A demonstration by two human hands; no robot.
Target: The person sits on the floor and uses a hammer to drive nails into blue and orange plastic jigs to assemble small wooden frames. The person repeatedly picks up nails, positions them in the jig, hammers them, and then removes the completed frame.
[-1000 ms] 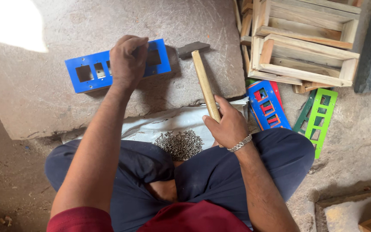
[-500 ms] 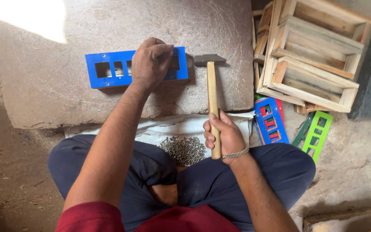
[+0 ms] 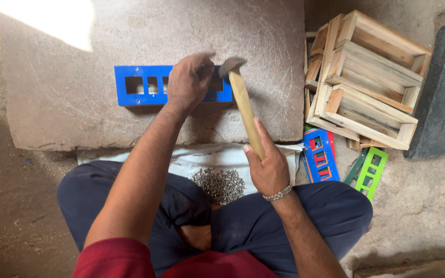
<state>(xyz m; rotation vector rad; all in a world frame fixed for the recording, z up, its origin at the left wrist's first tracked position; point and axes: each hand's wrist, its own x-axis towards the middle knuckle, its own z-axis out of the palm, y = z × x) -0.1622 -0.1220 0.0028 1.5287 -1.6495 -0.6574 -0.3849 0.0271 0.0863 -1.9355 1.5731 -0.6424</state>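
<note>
A blue rectangular panel with several cut-out windows lies flat on a grey stone slab. My left hand presses down on the panel's right half, fingers pinched near its top edge; what they pinch is too small to tell. My right hand grips the wooden handle of a hammer. The hammer's metal head hangs just above the panel's right end, close to my left fingertips.
A stack of bare wooden box frames stands to the right of the slab. Blue-red and green cut-out panels lie below it. A pile of small nails rests on a white cloth over my lap.
The hammer has swung left, from lying angled beside the panel to its head poised over the panel's right end. My left hand stays on the panel.
</note>
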